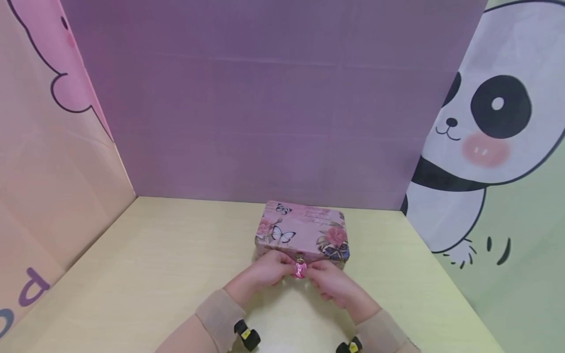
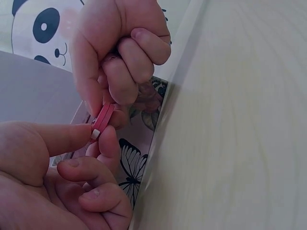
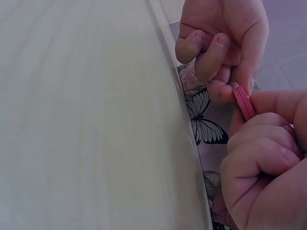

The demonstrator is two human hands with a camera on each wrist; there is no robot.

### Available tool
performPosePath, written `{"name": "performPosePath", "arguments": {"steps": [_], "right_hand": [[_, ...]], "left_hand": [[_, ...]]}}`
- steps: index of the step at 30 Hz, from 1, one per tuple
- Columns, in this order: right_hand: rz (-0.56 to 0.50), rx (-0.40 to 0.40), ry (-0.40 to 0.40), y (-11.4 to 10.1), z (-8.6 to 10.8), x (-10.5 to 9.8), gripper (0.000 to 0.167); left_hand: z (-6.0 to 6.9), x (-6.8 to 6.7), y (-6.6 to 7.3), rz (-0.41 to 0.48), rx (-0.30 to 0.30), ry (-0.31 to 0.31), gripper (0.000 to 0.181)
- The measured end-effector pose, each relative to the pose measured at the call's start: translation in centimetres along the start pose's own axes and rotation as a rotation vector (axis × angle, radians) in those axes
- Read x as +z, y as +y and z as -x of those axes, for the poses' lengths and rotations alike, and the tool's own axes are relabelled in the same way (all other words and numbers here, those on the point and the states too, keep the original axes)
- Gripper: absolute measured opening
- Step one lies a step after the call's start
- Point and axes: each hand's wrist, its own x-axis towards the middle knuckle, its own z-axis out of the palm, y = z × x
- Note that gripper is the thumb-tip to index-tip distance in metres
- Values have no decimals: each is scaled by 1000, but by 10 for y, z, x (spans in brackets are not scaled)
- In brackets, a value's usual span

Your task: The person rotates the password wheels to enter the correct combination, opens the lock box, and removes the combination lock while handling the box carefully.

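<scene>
Lock [image 1: 300, 270], small and pink, is at the front of the box, just below its clasp [image 1: 300, 258]. The left hand's [image 1: 270, 268] fingers pinch one side of it, the right hand's [image 1: 331, 281] the other, both grips narrow. With so little to hold, the lock could slip if either pinch loosens, and the hands may block the view of its edges. Whether it is hooked through the clasp I cannot tell; if so, a hard tug could strain the clasp or drag the box [image 1: 304, 228] along the counter [image 1: 176, 269], since neither hand appears to brace it. Pushing instead might bump the box against the purple wall [image 1: 273, 122], near its far side.
</scene>
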Motion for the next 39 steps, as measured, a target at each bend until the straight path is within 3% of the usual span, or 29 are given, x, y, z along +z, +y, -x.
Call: {"name": "performPosePath", "arguments": {"steps": [20, 39], "right_hand": [[-22, -15, -34, 2, -1, 0, 31], [-11, -13, -9, 2, -1, 1, 26]], "left_hand": [[-3, 1, -4, 11, 18, -9, 12], [-1, 0, -1, -14, 14, -4, 13]]}}
